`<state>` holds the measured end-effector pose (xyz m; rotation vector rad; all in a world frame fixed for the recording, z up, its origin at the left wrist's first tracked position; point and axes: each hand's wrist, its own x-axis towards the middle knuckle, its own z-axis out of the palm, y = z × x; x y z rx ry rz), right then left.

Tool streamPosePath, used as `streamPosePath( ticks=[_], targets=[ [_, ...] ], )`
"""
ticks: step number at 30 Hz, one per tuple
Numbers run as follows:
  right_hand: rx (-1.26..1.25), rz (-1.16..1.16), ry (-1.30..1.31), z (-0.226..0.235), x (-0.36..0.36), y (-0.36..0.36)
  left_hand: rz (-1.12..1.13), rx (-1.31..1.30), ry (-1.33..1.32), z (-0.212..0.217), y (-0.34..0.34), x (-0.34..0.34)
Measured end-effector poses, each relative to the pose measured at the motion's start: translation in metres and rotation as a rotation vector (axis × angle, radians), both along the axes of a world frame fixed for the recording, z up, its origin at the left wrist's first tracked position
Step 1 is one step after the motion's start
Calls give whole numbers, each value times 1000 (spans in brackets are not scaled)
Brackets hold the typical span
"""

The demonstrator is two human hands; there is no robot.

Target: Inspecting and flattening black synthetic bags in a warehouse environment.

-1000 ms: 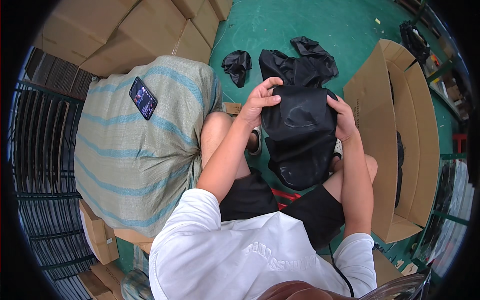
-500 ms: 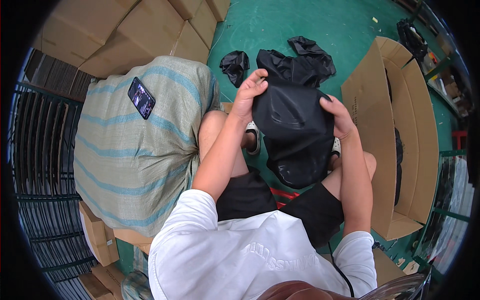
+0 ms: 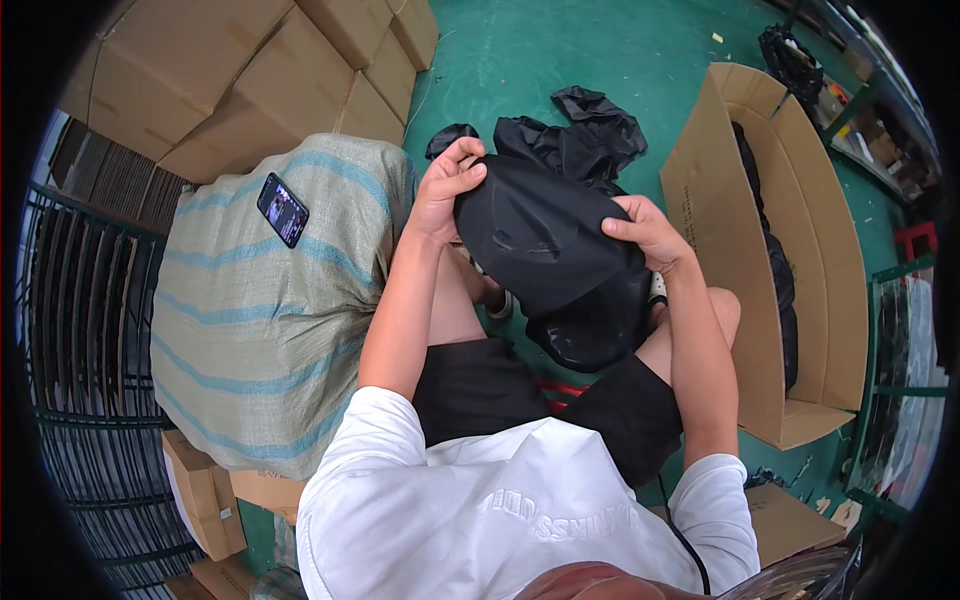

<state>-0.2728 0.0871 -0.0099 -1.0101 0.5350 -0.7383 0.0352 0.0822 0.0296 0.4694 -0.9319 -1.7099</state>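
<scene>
bag (image 3: 550, 260): black, glossy plastic, stuffed & rounded, creased
pose: tilted, top end up by pile of loose black bags, lower end sags to lap
where: above knees, gripped at upper left & right edges

The black bag (image 3: 545, 250) hid the left hand's (image 3: 448, 190) palm and the right hand's (image 3: 645, 232) fingertips. The box's (image 3: 760, 250) wall covered most of the dark items inside. The phone's (image 3: 283, 209) screen was too small to read.
</scene>
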Motion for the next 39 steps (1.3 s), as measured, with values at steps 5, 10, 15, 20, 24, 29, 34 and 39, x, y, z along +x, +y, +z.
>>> streamPosePath(
  ticks=[5, 10, 15, 20, 24, 29, 34, 39],
  targets=[
    [2, 18, -4, 6, -3, 27, -40, -3, -50, 11, 20, 0],
    [29, -115, -37, 29, -2, 45, -14, -48, -190, 34, 33, -1],
    [-4, -162, -162, 29, -5, 43, 96, -81, -87, 57, 16, -8],
    [-63, 43, -48, 20, 4, 49, 157, -27, 219, 95, -14, -25],
    [-56, -62, 52, 28, 31, 55, 237, -111, 179, 110, -31, -31],
    [-165, -213, 23, 62, 28, 52, 477, -163, -9, 118, -50, -2],
    [-22, -330, -177, 86, 36, 37, 676, 53, -558, 51, -44, 29],
    [177, -356, -559, 97, 43, 38, 719, 76, -532, -43, 37, -17]
  ],
)
